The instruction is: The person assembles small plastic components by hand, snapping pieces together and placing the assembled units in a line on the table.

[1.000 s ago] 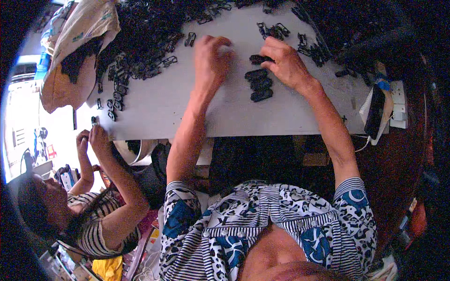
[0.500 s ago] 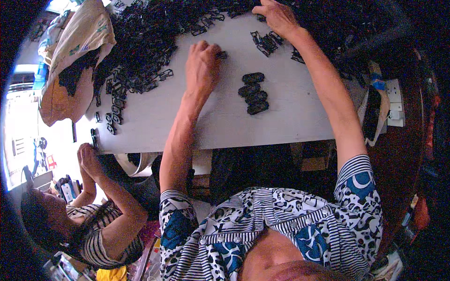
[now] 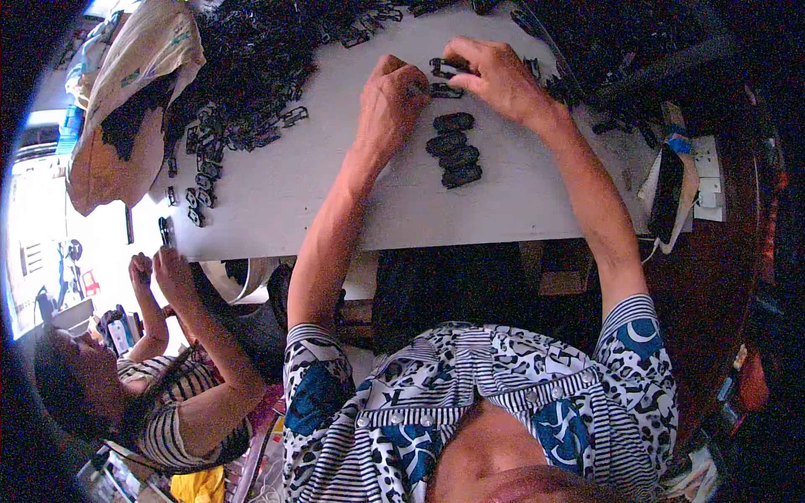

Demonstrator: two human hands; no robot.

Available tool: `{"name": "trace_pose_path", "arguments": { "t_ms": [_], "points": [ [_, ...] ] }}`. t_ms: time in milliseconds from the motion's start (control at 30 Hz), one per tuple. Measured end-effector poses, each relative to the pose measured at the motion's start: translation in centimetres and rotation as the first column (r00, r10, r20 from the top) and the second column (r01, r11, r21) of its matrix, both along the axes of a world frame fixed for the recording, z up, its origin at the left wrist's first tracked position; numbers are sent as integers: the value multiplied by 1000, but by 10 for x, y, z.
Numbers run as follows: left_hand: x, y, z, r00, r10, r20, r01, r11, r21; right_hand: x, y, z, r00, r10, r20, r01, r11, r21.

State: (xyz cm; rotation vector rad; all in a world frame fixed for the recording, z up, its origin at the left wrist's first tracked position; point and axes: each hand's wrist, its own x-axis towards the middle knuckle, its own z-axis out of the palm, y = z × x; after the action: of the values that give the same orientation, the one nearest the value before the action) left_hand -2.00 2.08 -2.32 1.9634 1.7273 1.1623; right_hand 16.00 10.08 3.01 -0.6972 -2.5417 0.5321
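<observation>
Small black oblong plastic pieces lie all over the white table; their exact kind does not show. My left hand (image 3: pixel 392 99) is curled closed, and a dark bit of a black piece shows at its fingertips. Just right of it, my right hand (image 3: pixel 496 80) closes thumb and fingers on open-framed black pieces (image 3: pixel 444 89). The two hands nearly meet. Nearer to me, several black oblong pieces (image 3: pixel 458 157) lie side by side in a short column. My fingers partly hide what each hand holds.
A big heap of black pieces (image 3: pixel 251 67) covers the far left, and more dark pieces (image 3: pixel 620 50) lie far right. A beige sack (image 3: pixel 138 92) stands at the left edge. At the lower left a co-worker in a striped shirt (image 3: pixel 189 411) handles pieces. A white socket block (image 3: pixel 709 178) is at right.
My right hand has come back from the far heap to the pieces beside my left hand. My left hand has moved slightly right. The co-worker's hands have moved apart.
</observation>
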Motion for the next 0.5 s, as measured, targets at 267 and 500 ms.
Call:
{"name": "trace_pose_path", "arguments": {
  "t_ms": [267,500],
  "points": [
    [10,-2,4,1000,4,22,-4,1000,16,14,-13,-6,995,-103,19,99,986,133],
    [9,0,-2,1000,22,-6,-22,1000,-13,8,-15,-19,999,-39,10,37,992,117]
  ]
}}
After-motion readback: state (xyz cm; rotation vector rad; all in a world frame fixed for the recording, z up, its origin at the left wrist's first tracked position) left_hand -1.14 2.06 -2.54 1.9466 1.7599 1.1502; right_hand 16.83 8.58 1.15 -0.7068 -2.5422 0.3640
